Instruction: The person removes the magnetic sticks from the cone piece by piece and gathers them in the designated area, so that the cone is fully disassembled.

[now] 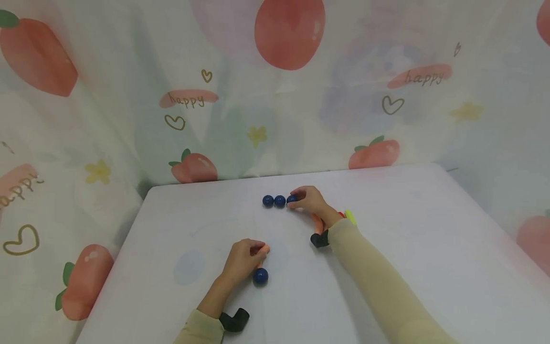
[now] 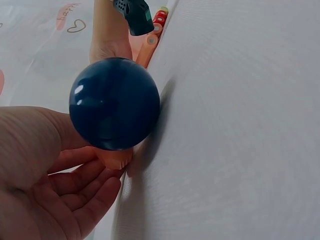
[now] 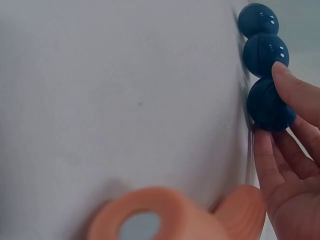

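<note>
My left hand (image 1: 244,260) grips an orange rod (image 1: 265,249) low over the white table. A glossy blue ball (image 1: 260,276) sits at the near end of that rod; it hides much of the rod in the left wrist view. Farther back, my right hand (image 1: 311,199) pinches a blue ball (image 3: 270,106) between thumb and fingers. That ball ends a row with two more, a middle blue ball (image 3: 266,55) and a far blue ball (image 3: 258,21). The three appear to touch one another.
Orange curved pieces (image 1: 317,222), a red piece (image 1: 341,214) and a yellow piece (image 1: 350,217) lie by my right forearm, which partly covers them. One orange piece (image 3: 170,210) shows a grey disc in its end. A printed cloth (image 1: 292,119) hangs behind the table (image 1: 408,229).
</note>
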Tool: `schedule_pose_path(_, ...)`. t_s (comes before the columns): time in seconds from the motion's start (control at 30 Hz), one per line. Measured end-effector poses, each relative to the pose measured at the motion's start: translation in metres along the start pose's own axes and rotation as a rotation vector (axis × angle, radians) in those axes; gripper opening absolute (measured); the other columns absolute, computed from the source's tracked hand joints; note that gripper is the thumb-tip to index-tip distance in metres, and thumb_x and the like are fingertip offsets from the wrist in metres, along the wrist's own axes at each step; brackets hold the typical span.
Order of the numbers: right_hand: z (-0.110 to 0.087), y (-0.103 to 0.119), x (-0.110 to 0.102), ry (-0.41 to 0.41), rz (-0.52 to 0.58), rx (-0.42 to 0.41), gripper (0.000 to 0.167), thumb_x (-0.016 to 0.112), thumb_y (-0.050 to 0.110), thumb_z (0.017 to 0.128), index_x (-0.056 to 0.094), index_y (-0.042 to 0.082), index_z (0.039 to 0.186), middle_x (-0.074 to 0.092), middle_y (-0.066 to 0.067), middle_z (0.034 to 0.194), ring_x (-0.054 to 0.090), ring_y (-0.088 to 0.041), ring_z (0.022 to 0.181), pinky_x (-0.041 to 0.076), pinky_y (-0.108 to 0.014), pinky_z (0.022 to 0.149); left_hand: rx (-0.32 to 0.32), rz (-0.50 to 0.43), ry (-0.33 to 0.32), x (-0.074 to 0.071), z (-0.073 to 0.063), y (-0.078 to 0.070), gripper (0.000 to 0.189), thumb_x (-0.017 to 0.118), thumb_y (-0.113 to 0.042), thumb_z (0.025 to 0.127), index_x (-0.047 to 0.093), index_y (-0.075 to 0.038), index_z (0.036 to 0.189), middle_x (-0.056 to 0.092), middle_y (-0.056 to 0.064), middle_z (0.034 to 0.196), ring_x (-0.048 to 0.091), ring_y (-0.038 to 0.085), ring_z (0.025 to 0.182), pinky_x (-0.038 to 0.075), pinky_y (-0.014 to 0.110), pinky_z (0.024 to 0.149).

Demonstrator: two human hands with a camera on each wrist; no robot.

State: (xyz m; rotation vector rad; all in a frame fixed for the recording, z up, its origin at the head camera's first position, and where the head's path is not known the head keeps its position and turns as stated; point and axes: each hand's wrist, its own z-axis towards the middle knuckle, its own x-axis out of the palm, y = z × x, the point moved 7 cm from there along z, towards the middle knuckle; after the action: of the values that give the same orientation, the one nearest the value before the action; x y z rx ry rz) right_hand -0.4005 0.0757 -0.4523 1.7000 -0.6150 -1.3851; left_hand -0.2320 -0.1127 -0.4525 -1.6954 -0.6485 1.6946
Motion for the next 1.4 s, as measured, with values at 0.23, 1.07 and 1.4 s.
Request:
schedule_pose_path(0.23, -0.001, 0.001, 0.0, 0.002, 0.008, 0.009, 0.048, 0.079, 0.014, 0.072, 0.062, -0.002, 0.113, 0.063, -0.014, 0.105, 0.056, -0.025, 0.094, 0.045, -0.036, 0.085, 0.002, -0.003, -0.003, 0.0, 0.0, -0.001, 0.023, 0.067, -0.018, 0.085, 0.068, -0.004, 0.103, 0.062, 0.0, 0.087, 0.054, 0.011, 0.077, 0.048, 0.026, 0.069)
schedule_pose_path(1.07, -0.055, 0.033, 0.029, 0.2, 0.058, -0.164, 0.051, 0.077, 0.016, 0.075, 0.058, -0.001, 0.119, 0.061, -0.013, 0.116, 0.055, -0.025, 0.107, 0.043, -0.034, 0.092, -0.117, 0.269, 0.251, -0.018, -0.032, -0.021, 0.041, 0.071, -0.044, 0.075, 0.057, -0.007, 0.063, 0.042, -0.002, 0.056, 0.039, 0.012, 0.049, 0.029, 0.025, 0.043)
schedule_pose_path(1.4, -0.08, 0.058, 0.072, 0.465, 0.154, -0.281, 0.042, 0.076, 0.005, 0.074, 0.06, -0.008, 0.111, 0.063, -0.019, 0.107, 0.058, -0.03, 0.101, 0.046, -0.034, 0.088, -0.02, 0.294, 0.273, -0.006, -0.03, -0.028, 0.03, 0.077, -0.033, 0.071, 0.065, -0.007, 0.081, 0.05, -0.004, 0.062, 0.044, 0.012, 0.058, 0.036, 0.027, 0.051)
